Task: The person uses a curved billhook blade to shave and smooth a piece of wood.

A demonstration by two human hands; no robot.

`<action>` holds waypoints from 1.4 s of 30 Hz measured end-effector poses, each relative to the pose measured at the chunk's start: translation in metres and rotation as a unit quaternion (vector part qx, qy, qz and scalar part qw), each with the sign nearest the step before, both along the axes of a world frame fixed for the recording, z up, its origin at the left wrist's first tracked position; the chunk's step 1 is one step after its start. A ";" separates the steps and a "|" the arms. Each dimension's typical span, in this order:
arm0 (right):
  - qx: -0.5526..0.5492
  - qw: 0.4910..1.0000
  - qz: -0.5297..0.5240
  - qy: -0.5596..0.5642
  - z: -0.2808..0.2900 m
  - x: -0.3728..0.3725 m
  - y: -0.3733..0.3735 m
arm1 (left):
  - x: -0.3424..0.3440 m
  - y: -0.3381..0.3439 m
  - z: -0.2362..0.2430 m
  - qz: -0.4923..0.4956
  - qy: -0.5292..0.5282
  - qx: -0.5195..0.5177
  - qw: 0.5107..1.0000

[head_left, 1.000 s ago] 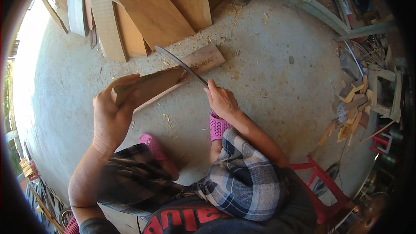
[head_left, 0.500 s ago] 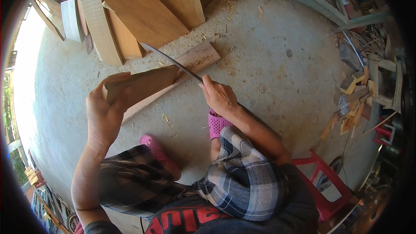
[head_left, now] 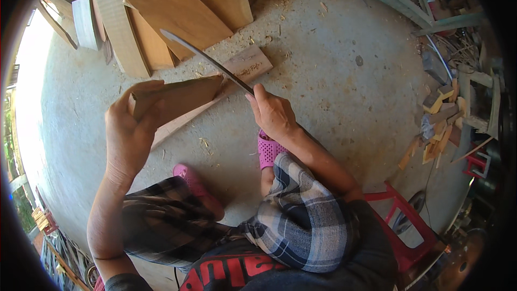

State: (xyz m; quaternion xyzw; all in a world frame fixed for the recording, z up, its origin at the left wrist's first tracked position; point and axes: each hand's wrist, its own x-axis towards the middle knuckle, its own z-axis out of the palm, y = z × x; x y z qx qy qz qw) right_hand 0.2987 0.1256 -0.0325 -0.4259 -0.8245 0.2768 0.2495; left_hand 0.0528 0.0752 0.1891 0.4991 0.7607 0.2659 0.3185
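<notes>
My left hand point(head_left: 129, 132) grips the near left end of a short wooden board point(head_left: 183, 96), its fingers wrapped over the edge. The board slants up to the right, and its far end appears to rest on a pale plank point(head_left: 253, 64) lying on the floor. In my right hand point(head_left: 274, 114) is a long, slim, slightly curved machete point(head_left: 204, 58), its handle mostly hidden by the closed fingers. The blade points up and to the left, passing just beyond the board's far end; whether it touches the wood I cannot tell. Shavings lie on the plank.
Several large wooden boards point(head_left: 172, 8) lean together at the far left. Offcuts point(head_left: 444, 121) are heaped on the right, near a wooden frame point(head_left: 493, 102). A red plastic stool point(head_left: 398, 210) stands at lower right. Wood chips dot the concrete floor point(head_left: 334, 91) around my pink clogs point(head_left: 269, 151).
The machete has risen, its tip swinging up and to the left, with my right hand shifted slightly up. The board in my left hand has moved only a little.
</notes>
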 end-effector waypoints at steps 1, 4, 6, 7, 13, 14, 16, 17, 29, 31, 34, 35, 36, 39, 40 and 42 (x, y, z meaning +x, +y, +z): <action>-0.024 0.999 -0.009 -0.018 -0.002 0.001 -0.001 | 0.000 0.001 0.000 -0.005 -0.016 0.016 1.000; -0.049 0.997 0.006 -0.057 -0.005 0.003 0.001 | 0.000 0.006 0.003 0.009 -0.017 0.005 1.000; -0.139 0.978 -0.032 -0.152 -0.007 0.004 0.003 | 0.000 0.009 0.004 -0.022 0.016 0.026 0.999; -0.124 0.982 -0.040 -0.139 -0.008 0.005 0.003 | 0.001 0.009 0.004 -0.052 0.042 0.029 0.997; -0.063 0.998 -0.006 -0.027 -0.020 0.006 0.005 | -0.001 0.005 0.001 -0.009 -0.004 0.016 1.000; -0.088 0.995 -0.021 -0.049 -0.022 0.006 0.004 | -0.001 0.005 0.001 -0.015 -0.009 0.020 1.000; -0.113 0.989 0.043 -0.079 -0.023 0.005 0.003 | -0.002 0.007 0.003 0.002 -0.026 -0.017 1.000; -0.081 0.994 0.009 -0.073 -0.022 0.005 0.003 | -0.001 0.008 0.004 -0.001 -0.024 -0.011 1.000; -0.116 0.993 0.010 -0.023 0.012 0.002 0.005 | -0.003 -0.010 -0.002 -0.037 0.010 0.017 0.999; -0.182 0.975 0.051 -0.114 0.011 0.004 0.005 | -0.002 -0.011 0.000 -0.038 0.015 0.028 0.999; -0.193 0.968 -0.024 -0.157 0.008 0.007 0.005 | 0.000 -0.013 0.002 -0.047 0.021 0.022 0.998; -0.185 0.975 0.002 -0.126 0.008 0.008 0.003 | 0.000 -0.014 0.002 -0.052 0.023 0.027 0.998; -0.184 0.975 -0.002 -0.121 0.007 0.008 0.003 | 0.001 -0.015 0.001 -0.061 0.033 0.030 0.997; -0.157 0.985 -0.002 -0.078 0.008 0.008 0.001 | -0.001 -0.017 0.000 -0.042 -0.004 0.033 0.999; -0.100 0.995 0.013 -0.006 0.009 0.008 0.001 | -0.001 -0.018 0.000 -0.042 -0.007 0.029 0.999; -0.097 0.995 0.003 -0.003 0.012 0.006 0.002 | 0.000 -0.019 0.000 -0.061 0.021 0.039 0.997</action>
